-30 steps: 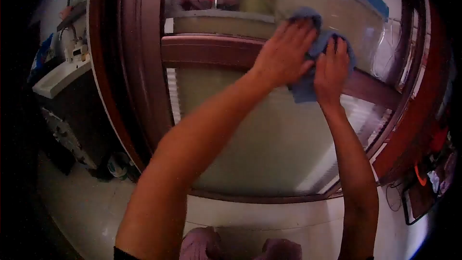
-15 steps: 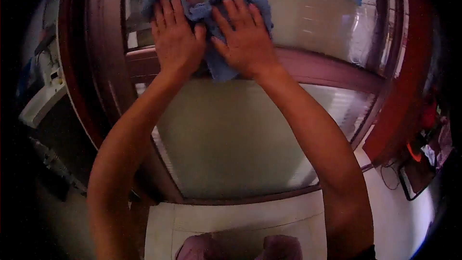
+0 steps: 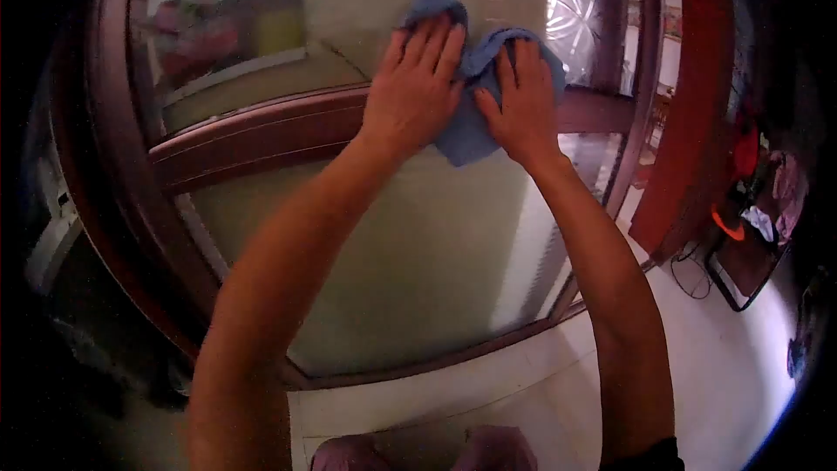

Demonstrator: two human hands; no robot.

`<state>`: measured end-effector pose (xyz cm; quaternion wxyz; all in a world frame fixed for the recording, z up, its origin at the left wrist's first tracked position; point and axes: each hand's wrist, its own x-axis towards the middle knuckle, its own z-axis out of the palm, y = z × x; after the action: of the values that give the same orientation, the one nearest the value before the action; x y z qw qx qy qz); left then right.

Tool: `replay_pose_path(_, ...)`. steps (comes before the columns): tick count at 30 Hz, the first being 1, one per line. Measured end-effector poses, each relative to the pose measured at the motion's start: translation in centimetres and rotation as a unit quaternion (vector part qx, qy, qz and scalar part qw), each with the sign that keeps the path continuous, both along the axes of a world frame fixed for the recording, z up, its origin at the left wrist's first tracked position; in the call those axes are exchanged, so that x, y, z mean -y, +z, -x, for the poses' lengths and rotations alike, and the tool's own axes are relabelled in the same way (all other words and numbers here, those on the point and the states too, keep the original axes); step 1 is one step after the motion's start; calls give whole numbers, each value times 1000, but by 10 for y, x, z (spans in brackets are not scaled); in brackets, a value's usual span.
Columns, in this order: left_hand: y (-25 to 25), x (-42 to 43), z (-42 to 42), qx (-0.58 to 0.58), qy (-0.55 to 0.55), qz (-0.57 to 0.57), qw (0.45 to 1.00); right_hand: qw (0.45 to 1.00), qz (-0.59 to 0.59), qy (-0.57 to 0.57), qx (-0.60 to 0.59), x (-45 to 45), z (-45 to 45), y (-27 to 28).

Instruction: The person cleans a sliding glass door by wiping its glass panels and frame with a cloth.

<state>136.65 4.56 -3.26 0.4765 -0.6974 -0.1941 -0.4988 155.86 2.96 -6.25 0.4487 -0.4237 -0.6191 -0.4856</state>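
Note:
A blue cloth (image 3: 469, 135) lies bunched against the glass door, across its brown middle rail. My left hand (image 3: 414, 83) presses flat on the cloth's left part, fingers stretched upward. To its right, my right hand (image 3: 526, 105) also lies flat on the cloth with the fingers spread a little. Both palms face the door, and the hands hide part of the cloth. Above the rail is the upper glass pane (image 3: 366, 0); below it, the lower pane (image 3: 410, 253) looks greenish and frosted.
The brown door frame (image 3: 148, 148) runs up the left side. At right stands a red panel (image 3: 684, 122), with a dark-framed stand (image 3: 745, 275) holding cloth items beyond it. Pale floor tiles (image 3: 453, 392) lie below, near my knees (image 3: 497, 449).
Both hands and the blue cloth have slid to the right across the door. The view has shifted right too, and the hands stay flat on the cloth.

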Motion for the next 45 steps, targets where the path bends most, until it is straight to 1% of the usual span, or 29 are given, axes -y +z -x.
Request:
replay_pose_path(6,-26,5,-66,-122,5,-6,993,998,60,-24,-18,22,-75,-33)
replay_pose_path(9,-30,8,-101,-144,-12,-1,990,997,69,-22,-33,34,-102,-41)
replay_pose_path(12,-28,15,-126,-147,-3,8,989,997,69,-31,-32,37,-124,-38)
replay_pose_path(15,-28,11,-144,-181,-68,62,979,997,65,-37,-22,41,-142,-37)
replay_pose_path(17,-29,13,-152,-178,-82,42,980,998,50,-32,-9,41,-149,-37)
replay_pose_path(18,-30,14,-156,-178,-88,30,980,997,61,-38,-19,41,-154,-37)
replay_pose_path(21,-34,12,-173,-177,-65,61,980,991,100,-66,-58,40,-171,-38)
replay_pose_path(24,-33,6,-192,-198,-76,61,975,983,127,-93,-97,39,-195,-35)
replay_pose_path(27,-27,4,-220,-204,-36,46,977,979,146,-103,-99,37,-224,-27)
replay_pose_path(29,-33,-2,-239,-178,-42,29,983,971,176,-127,-99,42,-237,-28)
replay_pose_path(30,-37,-4,-246,-165,-45,21,985,973,178,-108,-99,39,-248,-32)
replay_pose_path(33,-48,-11,-254,-140,-52,0,989,982,120,-81,-124,25,-256,-54)
replay_pose_path(34,-51,-11,-252,-144,-36,-2,989,982,110,-94,-122,18,-255,-59)
replay_pose_path(37,-62,-8,-245,-177,10,-32,984,966,135,-124,-181,15,-242,-87)
replay_pose_path(38,-71,-7,-244,-194,33,-25,980,964,130,-95,-210,23,-229,-93)
replay_pose_path(40,-95,-6,-245,-227,76,-13,971,962,124,-132,-204,19,-225,-130)
replay_pose_path(41,-106,-1,-245,-243,86,18,966,960,119,-151,-201,21,-220,-144)
replay_pose_path(42,-117,4,-246,-259,95,48,960,963,102,-145,-204,23,-214,-157)
replay_pose_path(43,-129,6,-246,-275,105,80,952,959,118,-168,-197,27,-212,-171)
replay_pose_path(45,-159,-4,-248,-290,97,70,950,948,149,-214,-180,29,-210,-204)
